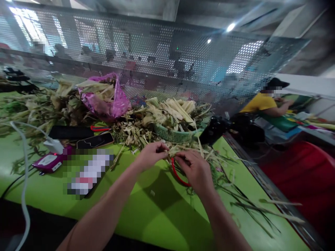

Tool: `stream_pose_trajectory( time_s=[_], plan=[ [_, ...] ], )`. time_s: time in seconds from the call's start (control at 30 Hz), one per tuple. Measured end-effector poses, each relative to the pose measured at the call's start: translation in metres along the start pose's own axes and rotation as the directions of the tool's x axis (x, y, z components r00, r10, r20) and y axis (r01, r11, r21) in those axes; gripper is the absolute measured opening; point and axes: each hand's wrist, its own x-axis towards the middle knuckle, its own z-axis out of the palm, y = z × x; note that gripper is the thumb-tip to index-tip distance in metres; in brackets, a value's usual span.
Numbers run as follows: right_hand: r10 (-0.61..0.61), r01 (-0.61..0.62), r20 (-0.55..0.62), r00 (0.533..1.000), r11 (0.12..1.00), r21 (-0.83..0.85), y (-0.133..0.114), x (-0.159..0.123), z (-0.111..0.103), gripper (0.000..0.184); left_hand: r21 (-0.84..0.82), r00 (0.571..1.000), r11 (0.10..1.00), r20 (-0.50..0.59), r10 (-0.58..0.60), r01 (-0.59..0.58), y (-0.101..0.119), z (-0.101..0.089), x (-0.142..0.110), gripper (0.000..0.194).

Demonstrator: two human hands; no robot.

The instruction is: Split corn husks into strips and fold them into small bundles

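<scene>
My left hand point(153, 152) is closed in a pinch on pale dried leaf strips point(171, 150) lying on the green table point(146, 216). My right hand point(195, 170) is also closed, fingers curled round the same strips just right of the left hand. A red-handled tool, probably scissors point(178, 176), sits under my right hand; whether the hand grips it is unclear. Loose strips and scraps spread around both hands.
A green basket point(174, 136) of folded leaves stands behind the hands, with a pink bag point(115, 103) of leaves at left. Phones point(95, 140), a charger cable point(23, 167) and a dark case lie at left. A perforated metal screen point(157, 59) backs the table. A person in yellow point(261, 103) sits at right.
</scene>
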Motion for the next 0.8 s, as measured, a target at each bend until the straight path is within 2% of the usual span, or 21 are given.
stream_pose_trajectory(
  time_s=[0.13, 0.3, 0.47, 0.6, 0.7, 0.8],
  plan=[
    [0.096, -0.101, 0.052, 0.994, 0.989, 0.11, 0.0, -0.003, 0.005, 0.015, -0.186, 0.997, 0.981, -0.042, -0.059, 0.05, 0.001, 0.005, 0.002, 0.018],
    [0.21, -0.217, 0.056, 0.976, 0.956, 0.195, 0.001, -0.004, 0.009, 0.017, -0.281, 0.996, 0.955, 0.002, -0.093, 0.09, 0.007, 0.003, -0.002, 0.03],
    [0.203, -0.198, -0.013, 0.979, 0.967, 0.158, 0.0, -0.005, 0.009, 0.014, -0.198, 0.998, 0.978, 0.002, -0.064, 0.063, 0.004, -0.001, -0.001, 0.035],
    [0.193, -0.19, 0.003, 0.981, 0.966, 0.173, 0.002, -0.005, 0.011, 0.018, -0.193, 0.999, 0.981, -0.025, -0.036, 0.031, -0.002, 0.001, 0.003, 0.031],
    [0.23, -0.231, 0.032, 0.973, 0.945, 0.231, 0.001, -0.005, 0.012, 0.022, -0.262, 0.997, 0.964, -0.05, -0.054, 0.039, -0.002, 0.007, 0.004, 0.028],
    [0.294, -0.29, 0.041, 0.955, 0.893, 0.344, -0.002, -0.005, 0.014, 0.023, -0.401, 0.994, 0.914, -0.063, -0.089, 0.056, -0.003, 0.013, 0.002, 0.027]
  ],
)
